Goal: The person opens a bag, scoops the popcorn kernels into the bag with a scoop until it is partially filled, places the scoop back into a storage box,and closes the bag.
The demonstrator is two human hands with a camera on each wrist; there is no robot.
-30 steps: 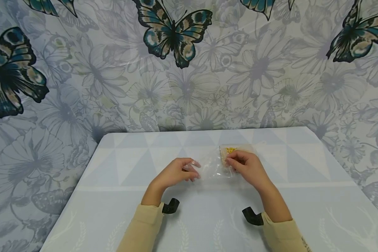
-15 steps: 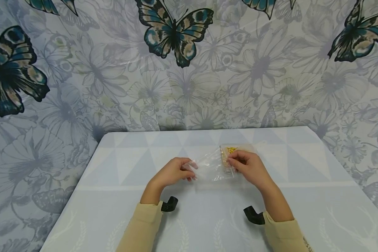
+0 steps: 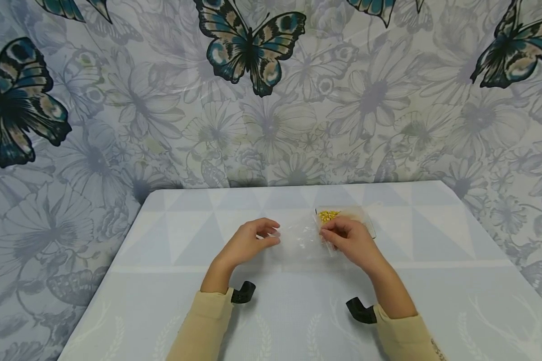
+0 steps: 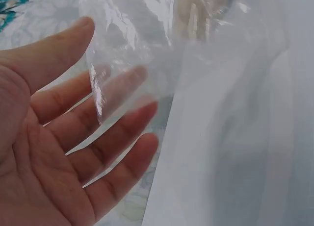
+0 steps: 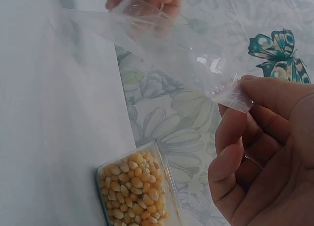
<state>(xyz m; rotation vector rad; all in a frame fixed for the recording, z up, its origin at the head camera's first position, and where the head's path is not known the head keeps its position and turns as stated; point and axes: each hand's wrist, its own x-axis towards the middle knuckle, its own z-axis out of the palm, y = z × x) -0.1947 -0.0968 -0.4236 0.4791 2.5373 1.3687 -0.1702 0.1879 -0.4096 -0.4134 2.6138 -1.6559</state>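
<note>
A clear plastic bag (image 3: 298, 243) spans the space between both hands, looking flat with nothing inside it. My right hand (image 3: 354, 240) pinches its edge between thumb and forefinger; the right wrist view shows the gathered film (image 5: 228, 91) at those fingertips. At the bag's other end my left hand (image 3: 250, 243) has its thumb and fingers spread apart. Through the film (image 4: 132, 44) in the left wrist view, some of the left fingers show behind it; whether they touch it I cannot tell. A clear rectangular container (image 5: 169, 179) of yellow corn kernels (image 5: 132, 187) stands just beyond the right hand, which partly hides it.
The pale table (image 3: 271, 311) with triangle patterns carries the container near its far side. Behind the table's far edge rises a wall covering (image 3: 271, 140) with flowers and butterflies. Black wrist mounts (image 3: 244, 292) stick out from the sleeves (image 3: 203, 326).
My left fingers have spread and lifted slightly from the bag's end. The right hand has shifted a little left with the bag's edge, uncovering more of the corn and container.
</note>
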